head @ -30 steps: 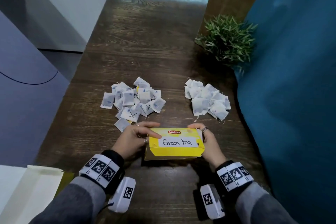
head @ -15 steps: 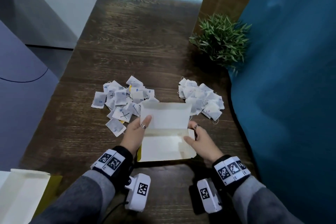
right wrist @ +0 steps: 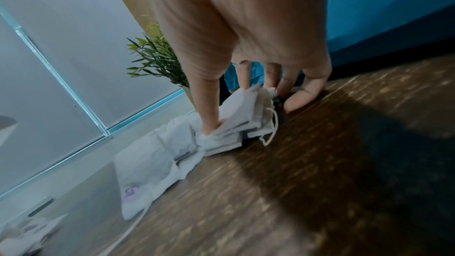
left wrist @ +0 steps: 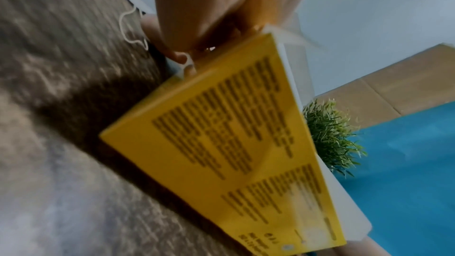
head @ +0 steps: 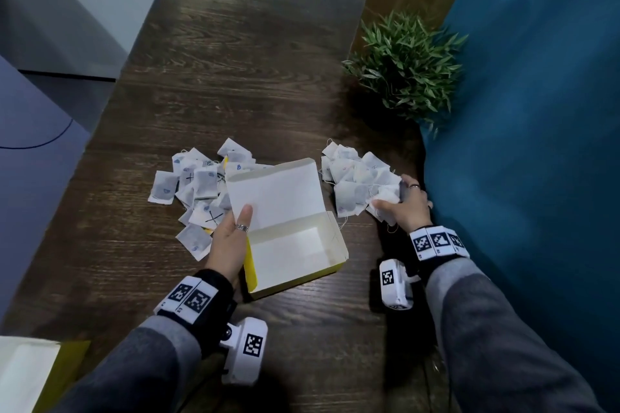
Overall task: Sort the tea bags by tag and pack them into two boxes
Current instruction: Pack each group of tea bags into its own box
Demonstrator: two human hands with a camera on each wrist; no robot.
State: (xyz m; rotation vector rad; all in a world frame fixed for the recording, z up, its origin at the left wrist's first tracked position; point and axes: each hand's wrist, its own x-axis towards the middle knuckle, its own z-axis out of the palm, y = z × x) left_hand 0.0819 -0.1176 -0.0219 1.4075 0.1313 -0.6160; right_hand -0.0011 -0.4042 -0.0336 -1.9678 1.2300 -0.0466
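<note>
An open yellow tea box [head: 288, 246] stands on the dark wooden table [head: 235, 54], white inside and holding nothing; its printed yellow side [left wrist: 221, 143] fills the left wrist view. My left hand [head: 242, 216] holds the raised lid at its left edge, thumb on the inner face. One pile of tea bags [head: 198, 184], some marked with an X, lies left of the box. A second pile [head: 352, 174] lies to the right. My right hand [head: 391, 199] grips a bunch of tea bags [right wrist: 236, 120] at that pile's near right edge, between thumb and fingers.
A small green plant [head: 406, 67] stands behind the right pile. A blue wall [head: 536, 144] runs close along the right side of my right hand. A second open box [head: 23, 375] lies at the near left corner.
The shut box labelled Green Tea was opened and its lid now stands up. My right hand left the box, went right to the pile and took hold of tea bags.
</note>
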